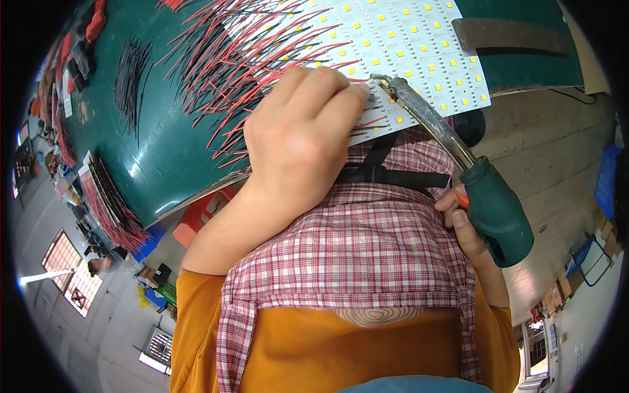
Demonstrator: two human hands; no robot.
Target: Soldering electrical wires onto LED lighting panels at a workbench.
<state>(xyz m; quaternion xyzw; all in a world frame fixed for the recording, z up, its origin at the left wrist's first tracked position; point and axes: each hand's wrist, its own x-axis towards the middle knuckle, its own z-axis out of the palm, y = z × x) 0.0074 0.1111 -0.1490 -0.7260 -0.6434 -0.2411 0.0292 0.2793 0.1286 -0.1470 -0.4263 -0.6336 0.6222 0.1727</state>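
Burn risk: my left hand (301, 131) has its fingertips right next to the business end of the soldering iron (486, 187). If that's hot, one small slip of my wrist and it's ouch, I reckon.
Bad joint risk: if the red wire (358, 80) twitches before the solder sets, I'd expect a weak joint or a bridge to the next pad.
Wire jungle: the pile of red and black wires (219, 88) crowds in by my knuckles, so a sleeve or finger could snag one and tug it, and stray insulation could get melted.
Board wobble: the near edge of the LED board (419, 59) seems to poke out past the green counter (167, 173), over my plaid apron (354, 249). Pressing too hard there could tip or flex it, imo.
Left grip: closed in a pinch on what looks like that red wire; the exact hold is mostly hidden.
Right grip: my right hand (465, 230) is wrapped around the iron's green handle, its shaft slanting up and left.
Where stuff is: board is under and just beyond my left fingertips, spreading away to the right; iron tip hovers just right of them, can't tell if it's touching.
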